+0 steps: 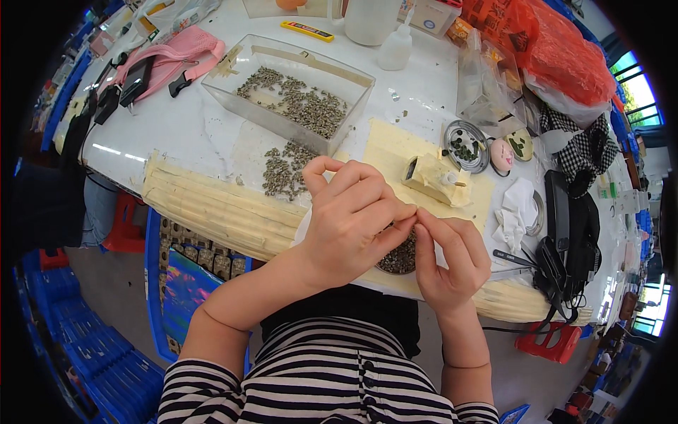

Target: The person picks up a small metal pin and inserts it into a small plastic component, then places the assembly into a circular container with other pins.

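My left hand (353, 222) and my right hand (452, 263) meet fingertip to fingertip above the table's front edge. Each pinches thumb against forefinger; whatever is between them is too small to make out. Below the fingers sits a round dish of tiny metal parts (400, 260), partly covered by my left hand. Beyond that hand, a loose pile of small grey metal parts (284, 172) lies on the table. Behind it stands a clear plastic box (332, 141) with many more of these parts inside. A small tape-wrapped block (439, 182) with a short peg rests just beyond my fingertips.
A round tin with dark green bits (463, 146) and a pink egg-shaped thing (501, 155) stand right of the block. Tweezers (512, 258) and a black pouch (554, 272) lie at right. A yellow cutter (307, 31), white squeeze bottle (395, 48) and red bags (565, 53) are farther back.
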`<action>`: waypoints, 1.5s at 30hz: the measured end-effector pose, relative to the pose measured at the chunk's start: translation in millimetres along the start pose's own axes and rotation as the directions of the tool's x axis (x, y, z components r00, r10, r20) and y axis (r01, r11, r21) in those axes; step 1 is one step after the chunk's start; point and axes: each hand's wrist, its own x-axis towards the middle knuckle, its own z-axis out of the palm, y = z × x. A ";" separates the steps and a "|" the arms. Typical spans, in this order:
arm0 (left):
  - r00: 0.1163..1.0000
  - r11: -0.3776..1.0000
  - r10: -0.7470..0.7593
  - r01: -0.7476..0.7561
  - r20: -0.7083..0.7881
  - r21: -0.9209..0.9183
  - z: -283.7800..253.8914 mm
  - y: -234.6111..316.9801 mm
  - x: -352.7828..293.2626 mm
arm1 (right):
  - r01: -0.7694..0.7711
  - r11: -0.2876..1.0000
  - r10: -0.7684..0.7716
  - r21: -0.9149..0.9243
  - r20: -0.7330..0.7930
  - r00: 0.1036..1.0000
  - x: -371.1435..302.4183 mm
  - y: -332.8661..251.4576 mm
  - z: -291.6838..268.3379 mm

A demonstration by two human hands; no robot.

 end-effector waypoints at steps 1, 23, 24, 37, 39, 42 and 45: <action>1.000 1.000 0.003 -0.003 -0.002 0.002 -0.2 0.3 -0.1 | -0.035 0.999 0.034 0.012 0.009 0.999 0.0 -0.5 -0.8; 0.996 0.996 0.086 -0.086 -0.011 -0.009 -2.4 3.7 -0.3 | -0.666 0.411 0.563 0.623 0.401 0.723 -3.2 3.4 -15.2; 0.997 0.997 0.083 -0.083 -0.011 -0.007 -1.3 3.3 -0.5 | -0.605 0.572 0.530 0.554 0.314 0.788 -3.4 2.6 -13.3; 0.999 0.999 -0.022 0.023 0.034 -0.025 1.4 0.4 -1.4 | 0.036 0.998 -0.037 0.041 0.003 0.999 -0.3 1.2 -0.2; 1.000 0.999 -0.020 0.021 0.019 -0.033 1.7 -0.1 -1.7 | 0.007 0.999 -0.007 0.041 0.001 1.000 -0.7 0.8 -0.6; 1.000 0.999 -0.013 0.013 0.009 -0.045 1.9 -0.6 -1.8 | -0.058 0.996 0.057 0.071 0.013 0.998 -0.4 -0.5 -3.0; 1.000 0.999 -0.008 0.008 0.009 -0.050 0.1 0.7 -0.6 | -0.136 0.984 0.134 0.118 0.028 0.991 0.1 -0.7 -4.6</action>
